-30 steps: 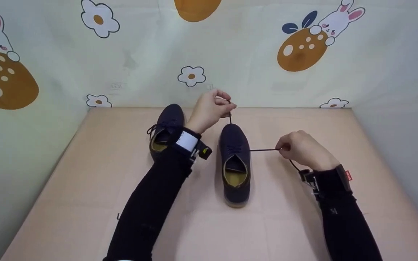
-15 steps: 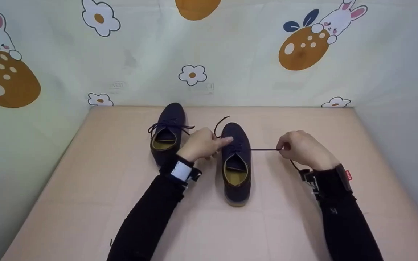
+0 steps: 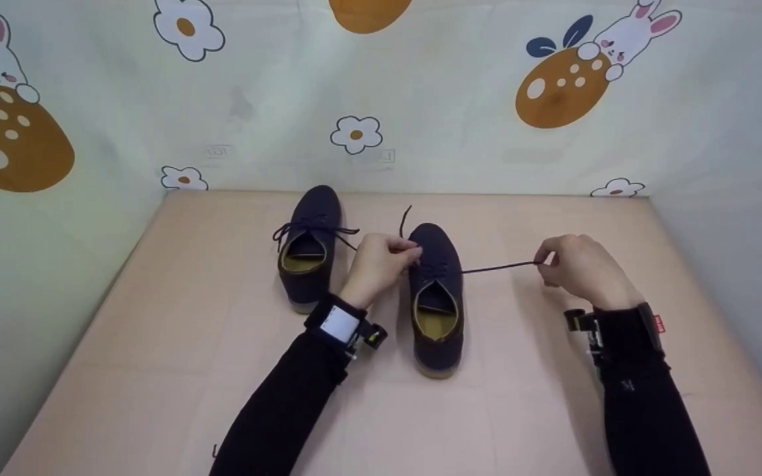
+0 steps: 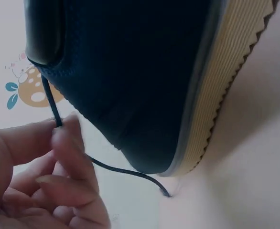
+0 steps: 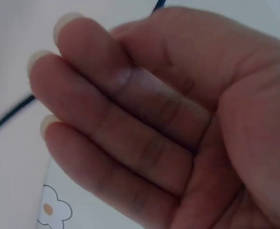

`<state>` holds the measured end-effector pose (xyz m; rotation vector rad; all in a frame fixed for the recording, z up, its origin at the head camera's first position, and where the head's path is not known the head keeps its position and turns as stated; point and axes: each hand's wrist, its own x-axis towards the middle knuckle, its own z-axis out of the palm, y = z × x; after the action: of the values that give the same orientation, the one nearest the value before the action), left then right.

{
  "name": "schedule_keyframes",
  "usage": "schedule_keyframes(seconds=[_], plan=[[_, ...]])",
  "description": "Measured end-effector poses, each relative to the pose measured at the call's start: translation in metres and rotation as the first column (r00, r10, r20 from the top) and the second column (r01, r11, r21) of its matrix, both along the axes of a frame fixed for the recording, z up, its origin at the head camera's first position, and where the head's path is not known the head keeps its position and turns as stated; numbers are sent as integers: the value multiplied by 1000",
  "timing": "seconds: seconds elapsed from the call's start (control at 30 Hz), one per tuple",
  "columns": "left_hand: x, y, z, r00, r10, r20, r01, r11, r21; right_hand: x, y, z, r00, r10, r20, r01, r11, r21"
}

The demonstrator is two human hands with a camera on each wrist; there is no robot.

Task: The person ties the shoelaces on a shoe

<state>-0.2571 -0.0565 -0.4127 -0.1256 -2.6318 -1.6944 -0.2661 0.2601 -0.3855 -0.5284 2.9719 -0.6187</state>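
Observation:
A dark blue lace-up shoe [image 3: 444, 251] stands near the middle of the table, toe pointing away. Beside its left edge my left hand [image 3: 382, 266] pinches one shoelace between thumb and index finger; its loose end [image 3: 403, 223] sticks up near the toe. In the left wrist view the lace [image 4: 51, 102] runs from the shoe into the fingertips, and its tail [image 4: 130, 171] curves out below. Off to the right, my right hand [image 3: 583, 268] pinches the other shoelace [image 3: 500, 267], drawn nearly straight from the shoe. The right wrist view shows curled fingers [image 5: 106, 109] with lace behind them.
The matching shoe [image 3: 318, 205], its laces tied in a bow [image 3: 305, 227], stands to the left, close to my left hand. A patterned cloth wall [image 3: 275, 99] rises behind the pinkish table [image 3: 255, 370]. A small dark hook-like thing [image 3: 214, 451] shows beside my left sleeve.
My left hand has come down from beyond the toe to the shoe's left side and pinches the lace there. My right hand has moved right and slightly up, with more lace stretched out.

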Motion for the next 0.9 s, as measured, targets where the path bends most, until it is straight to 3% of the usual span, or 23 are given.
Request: schedule_keyframes(seconds=[0.1,0.2,0.37,0.5,0.63,0.9], plan=[[1,0,2,999,-11,-30,10,999,-54,-6,-2,4,995,-15,-99,11,999,-46],[1,0,3,999,-23,-48,18,996,-88,-17,-15,13,974,3,-225,-20,997,-74],[1,-1,2,997,-41,-63,35,995,-92,-37,-58,42,904,125,-409,-169,983,-73],[1,-1,-1,996,-58,-65,52,994,-97,-47,-103,62,839,261,-478,-330,942,-64],[0,-1,-3,995,-67,-72,60,993,-101,-54,-144,69,815,364,-450,-432,900,-55],[1,-3,-2,990,-88,-110,74,989,-125,-69,-185,60,836,482,-261,-503,864,-15]])
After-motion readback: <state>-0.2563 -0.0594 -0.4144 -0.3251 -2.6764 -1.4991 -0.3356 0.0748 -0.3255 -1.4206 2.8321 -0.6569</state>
